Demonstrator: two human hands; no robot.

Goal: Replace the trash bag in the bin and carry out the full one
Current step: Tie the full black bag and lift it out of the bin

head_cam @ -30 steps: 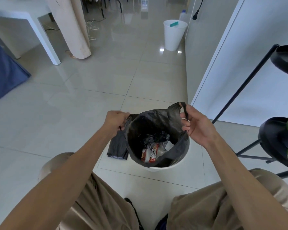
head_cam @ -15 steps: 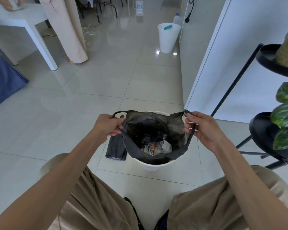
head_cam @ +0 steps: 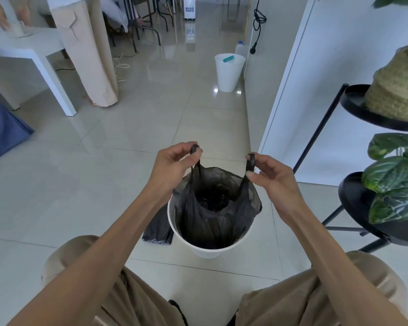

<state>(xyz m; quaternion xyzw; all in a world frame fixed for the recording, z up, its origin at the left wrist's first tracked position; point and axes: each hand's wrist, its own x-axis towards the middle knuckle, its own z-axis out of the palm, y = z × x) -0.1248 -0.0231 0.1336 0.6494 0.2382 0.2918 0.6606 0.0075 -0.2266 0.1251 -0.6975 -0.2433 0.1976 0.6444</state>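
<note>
Closest to me are my knees in tan trousers (head_cam: pixel 132 300), spread to either side of the white bin (head_cam: pixel 206 249), which stands on the pale tiled floor (head_cam: pixel 118 161) directly in front of me. Inside the bin hangs the full black trash bag (head_cam: pixel 212 208), its body still down within the rim while its two handle loops are drawn up above it. My left hand (head_cam: pixel 172 164) is pinched around the left loop just above the bin's near-left rim, and my right hand (head_cam: pixel 272 175) is pinched around the right loop above the bin's right rim; the two hands are apart, with the bag's mouth stretched between them. Against the bin's left side, on the floor, lies a folded black spare bag (head_cam: pixel 157 228), touching the bin wall. To the right of the bin stands a black tiered plant stand (head_cam: pixel 363 203) with green leaves (head_cam: pixel 396 175) on its lower shelf and a woven straw pot (head_cam: pixel 398 90) on the upper one. Beyond the bin on the right rises a white wall panel (head_cam: pixel 316 90). Well beyond the bin, farther down the floor, stands a second white bin (head_cam: pixel 229 71) with something teal at its rim. Far off to the bin's left is a white table (head_cam: pixel 33 57).
</note>
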